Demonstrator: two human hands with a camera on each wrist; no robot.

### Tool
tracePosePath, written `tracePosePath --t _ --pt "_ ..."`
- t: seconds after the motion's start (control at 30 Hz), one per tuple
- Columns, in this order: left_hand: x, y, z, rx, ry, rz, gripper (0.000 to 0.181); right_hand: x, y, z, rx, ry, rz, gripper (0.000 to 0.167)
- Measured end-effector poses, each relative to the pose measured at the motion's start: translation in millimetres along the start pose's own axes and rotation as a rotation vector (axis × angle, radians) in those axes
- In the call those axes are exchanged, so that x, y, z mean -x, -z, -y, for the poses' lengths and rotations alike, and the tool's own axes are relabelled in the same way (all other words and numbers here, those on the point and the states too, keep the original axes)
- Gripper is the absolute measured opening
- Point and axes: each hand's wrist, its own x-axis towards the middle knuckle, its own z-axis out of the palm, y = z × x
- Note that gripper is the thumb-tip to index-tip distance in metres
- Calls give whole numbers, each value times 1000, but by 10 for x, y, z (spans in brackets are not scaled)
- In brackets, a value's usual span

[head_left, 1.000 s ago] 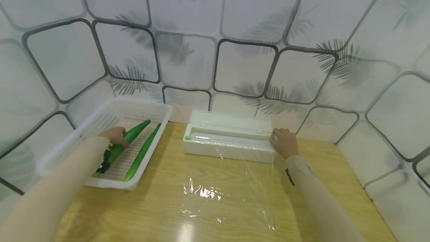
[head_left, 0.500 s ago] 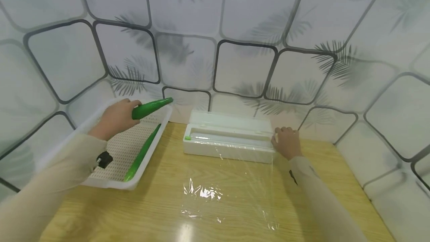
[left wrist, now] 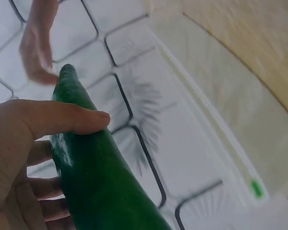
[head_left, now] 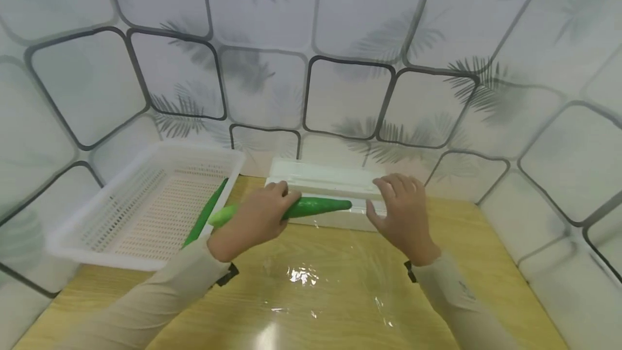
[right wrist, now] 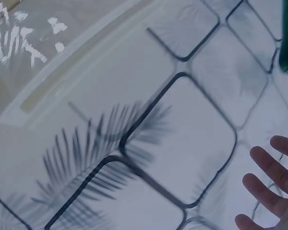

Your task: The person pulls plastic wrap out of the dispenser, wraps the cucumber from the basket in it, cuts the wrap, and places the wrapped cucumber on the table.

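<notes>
The left hand (head_left: 257,214) grips a long cucumber (head_left: 318,207) around its middle, thumb on one side and fingers curled round the other; its pale end sticks out on the wrist side, its dark tip points toward the right hand (head_left: 403,215). That right hand is spread, thumb well away from the fingers, holding nothing, just beyond the tip. Beyond both hands sits a white film box (head_left: 350,222), with clear film (head_left: 302,275) spread nearer the person on the worktop (head_left: 466,285).

The cucumber looks firm and moderately light, likely stiff enough for one hand, though its glossy skin may slip and hard squeezing could bruise it. The thick middle seems the best hold; the narrow tip suits light steadying.
</notes>
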Motion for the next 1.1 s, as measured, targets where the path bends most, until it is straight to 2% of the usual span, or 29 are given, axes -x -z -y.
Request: tracePosePath --t 0.13,0.23,0.33,0.5,0.63,0.8,0.9,1.0,1.1 --pt "-36 -86 -271 -24 -40 -14 36 68 50 319 0 162 38 42" --pt "-60 -139 -401 -57 -62 -38 31 150 2 434 28 233 109 45" --pt "-77 -173 -500 -83 -79 -71 28 222 -53 472 33 251 136 49" --pt "-85 -207 -599 -113 -89 -137 27 286 -85 458 2 253 75 46" --pt "-55 -254 -592 -129 -104 -187 43 330 -59 401 -23 226 43 37" --pt "80 -341 -473 -141 -86 -244 64 393 -2 328 -43 178 15 45" --pt "159 -400 -391 -159 -72 -304 54 446 28 293 -63 163 0 46" --pt "206 -454 -337 -168 -85 -365 41 507 50 269 -83 156 19 47" --pt "248 -507 -325 -131 -99 -366 39 582 59 272 -84 148 89 51"
